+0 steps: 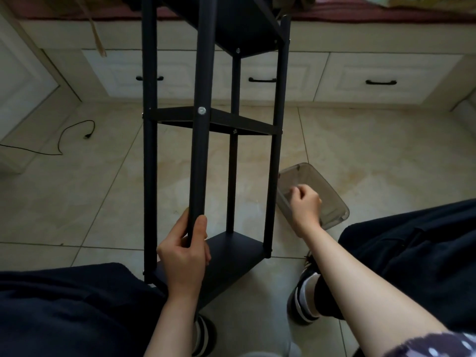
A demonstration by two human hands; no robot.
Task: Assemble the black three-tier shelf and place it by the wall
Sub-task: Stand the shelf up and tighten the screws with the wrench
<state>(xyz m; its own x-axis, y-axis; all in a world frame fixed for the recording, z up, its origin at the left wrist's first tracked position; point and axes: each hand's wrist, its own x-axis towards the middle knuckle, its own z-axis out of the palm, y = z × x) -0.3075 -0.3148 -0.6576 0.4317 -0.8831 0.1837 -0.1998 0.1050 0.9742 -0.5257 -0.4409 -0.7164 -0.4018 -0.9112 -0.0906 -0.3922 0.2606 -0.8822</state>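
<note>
A seated person's left hand (184, 249) grips a front post of the black three-tier shelf (213, 119), which stands on the tiled floor (373, 155) between the knees. The right hand (305, 202), fingers curled, reaches into a clear plastic bin (332, 202); whether it holds anything cannot be told.

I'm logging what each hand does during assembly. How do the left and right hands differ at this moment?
The left hand grips a black post of the shelf, thumb and fingers wrapped round it; the right hand is curled over the clear plastic container on the floor, and whether it holds anything cannot be seen. The left hand sits nearer the body, the right hand reaches farther out. Both are bare.
</note>
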